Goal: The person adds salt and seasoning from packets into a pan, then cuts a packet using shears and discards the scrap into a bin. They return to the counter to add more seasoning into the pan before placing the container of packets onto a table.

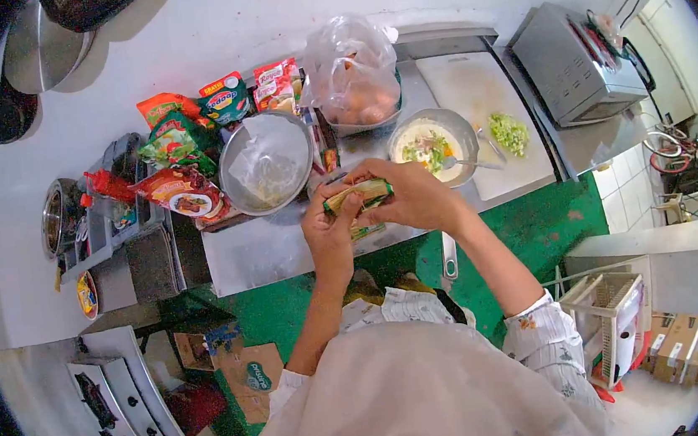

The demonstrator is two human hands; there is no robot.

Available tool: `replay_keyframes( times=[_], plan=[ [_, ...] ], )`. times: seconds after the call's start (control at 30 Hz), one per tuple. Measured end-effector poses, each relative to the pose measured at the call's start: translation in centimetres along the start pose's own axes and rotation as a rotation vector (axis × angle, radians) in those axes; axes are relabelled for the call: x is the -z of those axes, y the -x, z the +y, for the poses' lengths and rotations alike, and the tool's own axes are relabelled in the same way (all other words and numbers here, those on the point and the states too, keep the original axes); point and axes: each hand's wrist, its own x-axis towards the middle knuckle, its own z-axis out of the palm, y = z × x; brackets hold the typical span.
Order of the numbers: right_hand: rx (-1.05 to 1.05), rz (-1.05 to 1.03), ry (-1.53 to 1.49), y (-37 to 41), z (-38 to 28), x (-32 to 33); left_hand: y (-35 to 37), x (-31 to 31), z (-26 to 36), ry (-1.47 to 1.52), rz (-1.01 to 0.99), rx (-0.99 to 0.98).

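Observation:
Both hands are together above the front of the steel counter. My left hand [331, 228] and my right hand [404, 194] have their fingers closed around a small yellow-and-green packet [361, 193]; its print is too small to read. Just beyond my right hand stands a metal pan [465, 127] with a pale mixture [423, 137], chopped greens and orange bits inside. A utensil handle [478, 163] leans over its rim. Left of my hands is a metal bowl [306, 151] with a clear plastic bag [267, 154] in it.
On the right, a white cutting board [470, 80] carries chopped greens [509, 135], with a silver microwave [573, 62] beyond. A bag of eggs [352, 75] stands at the back. Colourful food packets [182, 141] crowd the left. A metal handle [449, 254] overhangs the counter's front edge.

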Motion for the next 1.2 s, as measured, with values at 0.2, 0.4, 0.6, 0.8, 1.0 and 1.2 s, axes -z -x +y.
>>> replay_keyframes(
  times=[0.2, 0.4, 0.6, 0.8, 1.0, 1.2],
  plan=[
    [-0.476, -0.085, -0.241, 1.0, 1.4, -1.1, -0.8, 0.7, -0.9, 0.38, 0.206, 0.131],
    [0.008, -0.177, -0.721, 3.1, 4.7, -2.8, -1.7, 1.5, -2.7, 0.724, 0.228, 0.301],
    [0.123, 0.059, -2.09, 4.3, 4.6, -8.7, -2.6, 0.4, -2.3, 1.031, 0.138, 0.283],
    [-0.056, 0.425, -2.127, 2.1, -0.8, -7.1, -2.4, 1.0, -2.9, 1.009, -0.023, 0.146],
    [-0.002, 0.39, -1.221, 1.0, -0.4, -4.8, -1.3, 0.5, -1.4, 0.477, -0.005, -0.068],
    [-0.006, 0.394, -0.42, 0.5, 0.9, -3.4, -1.1, 1.1, -1.1, -0.208, -0.009, -0.28]
  ],
)
